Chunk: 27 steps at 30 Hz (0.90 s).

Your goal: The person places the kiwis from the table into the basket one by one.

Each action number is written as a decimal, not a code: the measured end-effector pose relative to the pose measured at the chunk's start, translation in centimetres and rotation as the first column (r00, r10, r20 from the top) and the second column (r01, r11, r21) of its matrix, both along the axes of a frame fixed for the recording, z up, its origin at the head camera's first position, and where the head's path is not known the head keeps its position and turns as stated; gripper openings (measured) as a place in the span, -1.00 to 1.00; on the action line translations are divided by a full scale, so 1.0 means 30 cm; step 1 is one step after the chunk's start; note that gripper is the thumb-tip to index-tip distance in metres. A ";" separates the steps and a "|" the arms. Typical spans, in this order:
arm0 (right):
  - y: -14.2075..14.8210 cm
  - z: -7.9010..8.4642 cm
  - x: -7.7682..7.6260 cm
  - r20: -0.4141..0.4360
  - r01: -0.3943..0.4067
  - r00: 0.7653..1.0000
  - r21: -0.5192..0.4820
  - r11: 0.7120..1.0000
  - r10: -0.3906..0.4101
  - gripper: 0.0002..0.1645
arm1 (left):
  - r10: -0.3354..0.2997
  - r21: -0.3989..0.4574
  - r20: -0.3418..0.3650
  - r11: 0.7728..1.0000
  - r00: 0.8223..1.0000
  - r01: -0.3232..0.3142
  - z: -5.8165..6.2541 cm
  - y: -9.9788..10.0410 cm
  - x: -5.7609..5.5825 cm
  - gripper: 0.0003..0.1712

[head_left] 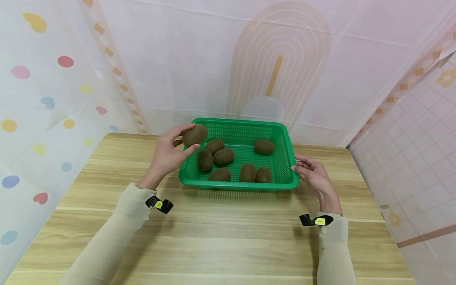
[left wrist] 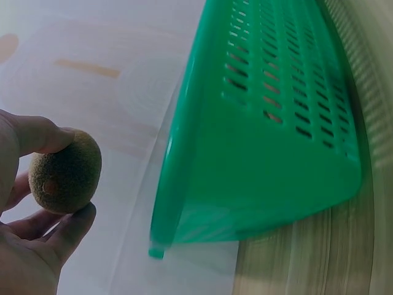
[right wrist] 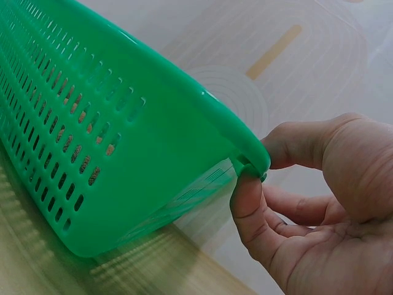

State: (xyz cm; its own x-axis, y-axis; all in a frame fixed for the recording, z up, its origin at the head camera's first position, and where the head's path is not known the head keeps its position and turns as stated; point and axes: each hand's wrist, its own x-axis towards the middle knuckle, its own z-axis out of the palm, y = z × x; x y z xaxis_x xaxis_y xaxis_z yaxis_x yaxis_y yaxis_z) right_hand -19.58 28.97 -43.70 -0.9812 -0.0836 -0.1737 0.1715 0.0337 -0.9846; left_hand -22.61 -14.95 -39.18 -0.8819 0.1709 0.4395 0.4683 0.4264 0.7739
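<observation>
My left hand [head_left: 170,152] holds a brown kiwi [head_left: 195,135] between thumb and fingers, over the left rim of a green plastic basket [head_left: 235,185]. In the left wrist view the held kiwi [left wrist: 66,171] is raised beside the basket wall [left wrist: 245,166], its stem end showing. At the basket's right end, my right hand [head_left: 313,174] pinches the rim; the right wrist view shows thumb and curled finger on either side of the rim [right wrist: 252,150]. Inside the basket lie several more kiwis, most toward the left, one kiwi [head_left: 264,147] at the back right and a pair [head_left: 248,173] near the front.
The basket stands on a wood-grain table [head_left: 228,237], close to its back edge. A patterned cloth wall [head_left: 185,59] rises right behind it, with dotted [head_left: 53,130] and checked [head_left: 420,158] sheets at the sides. Both wrists wear small black camera mounts [head_left: 159,204].
</observation>
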 end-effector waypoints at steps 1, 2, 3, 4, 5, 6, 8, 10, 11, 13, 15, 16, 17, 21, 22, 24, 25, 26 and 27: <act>0.000 0.000 0.000 0.000 0.000 1.000 0.002 1.000 0.000 -0.30 | -0.005 0.001 0.002 1.000 1.000 0.005 -0.001 0.005 0.000 -0.37; 0.000 0.000 0.001 0.001 0.000 1.000 0.003 1.000 0.000 -0.30 | -0.009 0.000 0.006 1.000 1.000 0.009 -0.001 0.011 -0.001 -0.37; 0.000 0.001 0.001 0.001 0.001 1.000 0.005 1.000 -0.001 -0.30 | -0.015 0.002 0.008 1.000 1.000 0.015 -0.001 0.017 -0.001 -0.37; 0.000 0.001 0.002 0.002 0.001 1.000 0.007 1.000 -0.001 -0.30 | -0.017 -0.004 0.006 1.000 1.000 0.017 -0.002 0.023 -0.002 -0.36; 0.000 0.001 0.002 0.002 0.002 1.000 0.009 1.000 -0.002 -0.30 | -0.021 -0.008 0.004 1.000 1.000 0.021 -0.002 0.028 -0.003 -0.36; 0.000 0.001 0.002 0.001 0.002 1.000 0.011 1.000 -0.002 -0.30 | -0.025 -0.011 0.002 1.000 1.000 0.025 -0.002 0.033 -0.003 -0.36; 0.000 0.001 0.001 0.000 0.002 1.000 0.010 1.000 -0.002 -0.30 | -0.034 -0.017 -0.007 0.999 0.999 0.034 -0.002 0.043 -0.002 -0.35; 0.000 0.001 0.001 0.000 0.003 1.000 0.004 1.000 -0.003 -0.30 | -0.046 -0.017 -0.018 0.999 0.999 0.046 -0.001 0.053 -0.001 -0.35; 0.000 0.002 0.001 0.000 0.003 1.000 0.001 1.000 -0.003 -0.30 | -0.054 -0.014 -0.021 0.998 0.998 0.054 0.000 0.058 0.000 -0.35; -0.001 0.001 0.000 0.002 0.003 1.000 -0.002 1.000 -0.003 -0.29 | -0.066 -0.010 -0.024 0.998 0.998 0.066 0.002 0.068 0.003 -0.35; -0.002 0.001 0.001 0.004 0.003 1.000 0.000 1.000 -0.003 -0.30 | -0.080 -0.008 -0.025 0.997 0.996 0.080 0.005 0.080 0.006 -0.35; -0.002 0.000 0.001 0.005 0.004 1.000 0.003 1.000 -0.004 -0.30 | -0.086 -0.009 -0.025 0.996 0.996 0.086 0.006 0.086 0.008 -0.35; -0.003 0.000 0.001 0.007 0.005 1.000 0.005 1.000 -0.005 -0.30 | -0.091 -0.012 -0.025 0.996 0.996 0.091 0.007 0.091 0.009 -0.35; -0.004 -0.002 0.002 -0.002 0.001 1.000 0.020 1.000 -0.001 -0.30 | -0.109 -0.025 -0.028 0.994 0.994 0.108 0.005 0.115 0.013 -0.36; -0.004 -0.002 0.001 -0.003 0.001 1.000 0.021 1.000 -0.001 -0.30 | -0.114 -0.022 -0.030 0.993 0.993 0.114 0.004 0.121 0.014 -0.36; -0.004 -0.003 0.001 -0.012 -0.004 1.000 0.018 1.000 0.004 -0.29 | -0.124 -0.019 -0.030 0.992 0.992 0.124 0.003 0.133 0.016 -0.36; -0.003 -0.004 0.001 -0.011 0.000 1.000 0.015 1.000 0.001 -0.30 | -0.130 -0.016 -0.030 0.991 0.991 0.129 0.002 0.139 0.018 -0.36; -0.002 -0.005 0.001 -0.012 -0.001 1.000 0.009 1.000 0.001 -0.29 | -0.135 -0.013 -0.029 0.991 0.990 0.135 0.000 0.144 0.019 -0.36; -0.002 -0.005 0.000 -0.013 0.000 1.000 0.003 1.000 0.000 -0.29 | -0.139 -0.013 -0.028 0.990 0.990 0.138 -0.003 0.149 0.021 -0.36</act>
State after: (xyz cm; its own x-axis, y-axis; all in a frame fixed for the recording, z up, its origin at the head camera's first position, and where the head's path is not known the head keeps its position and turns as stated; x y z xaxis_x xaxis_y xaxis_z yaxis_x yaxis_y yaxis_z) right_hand -19.57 28.91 -43.86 -0.9835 -0.0834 -0.1607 0.1582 0.0365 -0.9867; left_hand -21.98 -10.49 -39.28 -0.8363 0.2955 0.4618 0.5455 0.3644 0.7547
